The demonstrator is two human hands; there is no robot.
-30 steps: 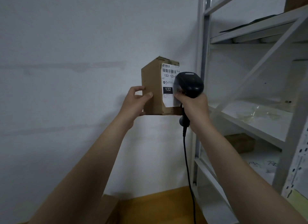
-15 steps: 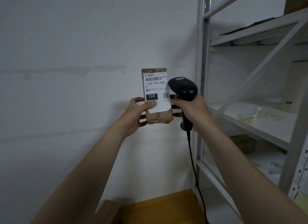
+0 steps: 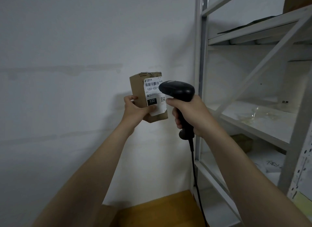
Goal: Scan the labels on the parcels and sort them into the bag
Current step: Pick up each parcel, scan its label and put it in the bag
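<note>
From the head camera, the person's left hand [image 3: 135,111] holds a small brown cardboard parcel [image 3: 138,91] up in front of a pale wall [image 3: 67,41], just left of a white metal shelf rack [image 3: 198,57]. The fingers curl round the box's left edge and back, and the thumb lies across the lower part of its front. The parcel stands nearly upright, tilted a little, with its white label [image 3: 152,95] facing the camera – a barcode at the top, printed digits below it, a black block reading 122 and a small QR code. The right hand [image 3: 190,115] is wrapped tightly round the grip of a black handheld scanner [image 3: 177,90], forefinger forward under the head. The scanner's head sits just right of the parcel and covers the label's upper right corner in this view; whether it touches the box cannot be told. A dark cable [image 3: 195,172] hangs from the handle straight down past the rack's post. On the rack's shelves lie some crumpled clear plastic [image 3: 258,115] and, lower down, another small cardboard box [image 3: 241,141]. A wooden surface [image 3: 160,210] shows at the bottom edge, below the arms.
</note>
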